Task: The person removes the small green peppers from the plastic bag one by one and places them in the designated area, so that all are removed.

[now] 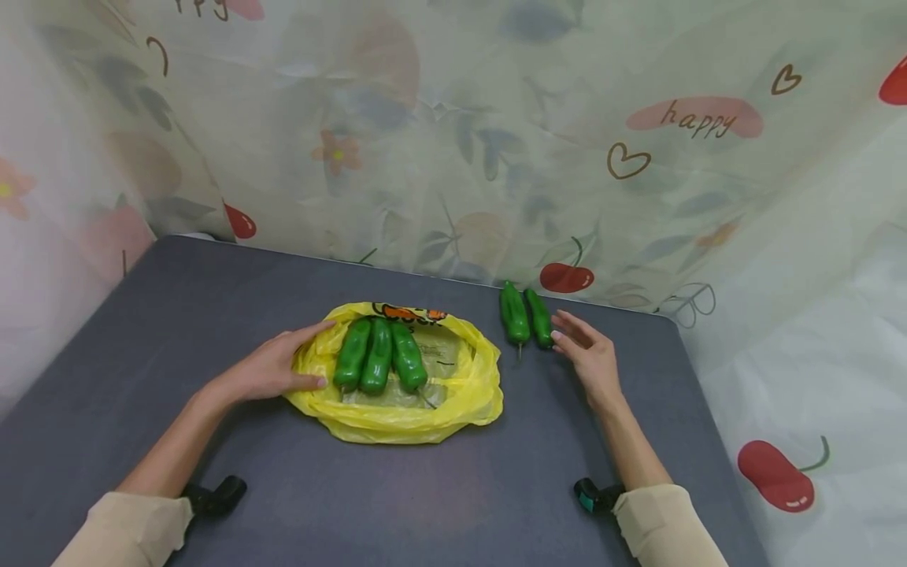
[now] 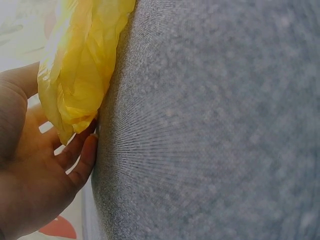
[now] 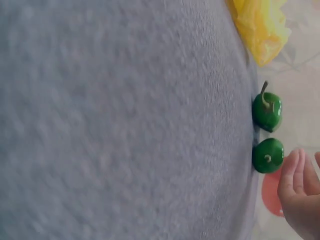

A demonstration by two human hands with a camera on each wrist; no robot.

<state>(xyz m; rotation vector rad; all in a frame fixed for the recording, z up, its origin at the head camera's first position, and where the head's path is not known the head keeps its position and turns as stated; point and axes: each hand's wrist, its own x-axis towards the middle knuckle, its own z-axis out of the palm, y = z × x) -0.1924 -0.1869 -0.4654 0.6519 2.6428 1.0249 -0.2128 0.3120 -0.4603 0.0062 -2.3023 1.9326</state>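
Observation:
A yellow plastic bag [image 1: 425,424] lies on the table with its mouth spread wide. Three long green peppers [image 1: 379,358] lie side by side in the bag's left half. My left hand [image 1: 272,368] rests against the bag's left rim, thumb and fingers spread apart; the left wrist view shows yellow plastic [image 2: 82,70] between them. To the right of the bag are two more green peppers, a thicker one [image 1: 514,315] and a slimmer one [image 1: 539,319]. My right hand [image 1: 590,364] reaches beside the slimmer pepper, fingers loosely extended; contact with it is unclear.
The dark grey table [image 1: 425,504] ends just behind the two loose peppers, where a patterned curtain [image 1: 453,157] hangs. Dark wrist devices [image 1: 220,496] are worn on both wrists.

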